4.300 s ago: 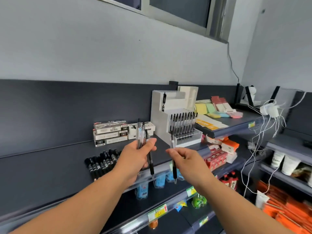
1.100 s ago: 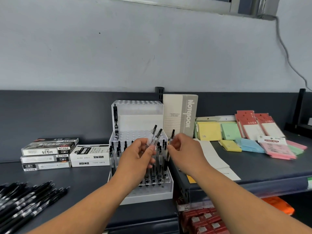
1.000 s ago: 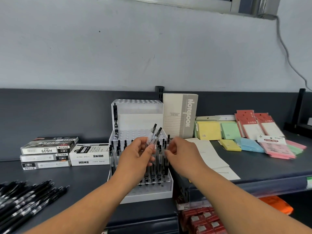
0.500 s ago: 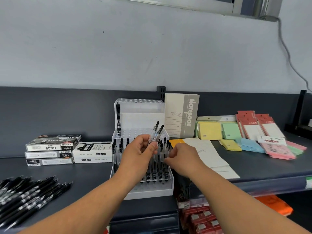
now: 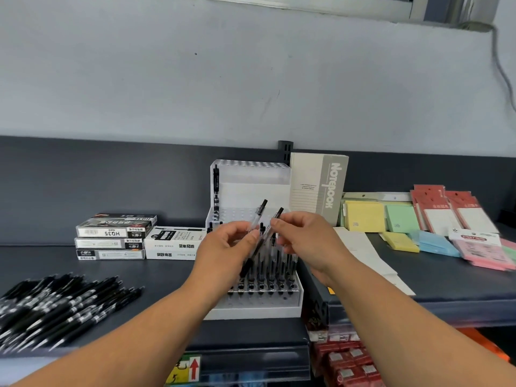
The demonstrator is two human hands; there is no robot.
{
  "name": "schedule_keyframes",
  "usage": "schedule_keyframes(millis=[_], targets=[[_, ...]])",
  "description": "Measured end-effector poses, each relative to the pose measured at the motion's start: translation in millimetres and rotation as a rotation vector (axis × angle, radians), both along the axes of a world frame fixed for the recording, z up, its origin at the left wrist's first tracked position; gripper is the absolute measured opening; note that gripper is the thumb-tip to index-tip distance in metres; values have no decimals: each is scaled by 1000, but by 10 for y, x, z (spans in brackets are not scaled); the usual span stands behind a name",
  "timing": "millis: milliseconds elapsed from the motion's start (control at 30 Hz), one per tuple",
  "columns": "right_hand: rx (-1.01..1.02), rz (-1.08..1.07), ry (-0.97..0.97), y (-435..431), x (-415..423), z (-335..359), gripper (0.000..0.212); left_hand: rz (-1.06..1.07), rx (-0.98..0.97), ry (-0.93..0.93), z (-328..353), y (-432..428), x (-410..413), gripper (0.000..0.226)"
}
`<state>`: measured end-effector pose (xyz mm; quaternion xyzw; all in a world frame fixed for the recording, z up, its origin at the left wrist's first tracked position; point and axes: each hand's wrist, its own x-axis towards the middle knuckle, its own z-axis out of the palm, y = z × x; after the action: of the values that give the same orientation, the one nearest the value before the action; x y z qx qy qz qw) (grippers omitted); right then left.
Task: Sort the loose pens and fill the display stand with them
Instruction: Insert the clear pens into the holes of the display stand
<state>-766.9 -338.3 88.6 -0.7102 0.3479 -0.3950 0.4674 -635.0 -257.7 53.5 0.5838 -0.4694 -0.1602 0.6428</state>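
Whereas half a second ago the right hand was low among the pens standing in the rack, the left hand still grips its two clear pens, tilted toward 1 o'clock, and the right hand has come up to pinch the upper end of the nearer one between thumb and forefinger. Both hands hover just above the front tier, and the view has hardly shifted. At 8 o'clock from the hands a heap of loose black pens lies on the dark shelf. At 10 o'clock three flat pen boxes sit stacked, with a white box touching them on the right; all are closed, so their contents cannot be told. The white display stand holds rows of upright pens in its lower tier, and one black pen stands at the upper tier's 9 o'clock edge. A notebook leans upright just beside the stand at 3 o'clock.
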Motion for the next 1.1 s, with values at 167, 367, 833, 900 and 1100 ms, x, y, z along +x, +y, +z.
schedule_keyframes(millis=[167, 367, 833, 900, 1100], targets=[[-208, -75, 58, 48, 116, -82, 9, 151, -49, 23, -57, 182, 267, 17], [-355, -79, 134, 188, 333, -207, 10, 220, 1, 79, -237, 270, 428, 19], [-480, -34, 308, 275, 596, -339, 12, 301, 187, -78, -360, 291, 571, 10], [-482, -26, 334, 284, 617, -373, 12, 296, 223, -109, -396, 267, 566, 11], [-553, -10, 440, 275, 633, -323, 12, 274, 292, -169, -407, 264, 606, 16]])
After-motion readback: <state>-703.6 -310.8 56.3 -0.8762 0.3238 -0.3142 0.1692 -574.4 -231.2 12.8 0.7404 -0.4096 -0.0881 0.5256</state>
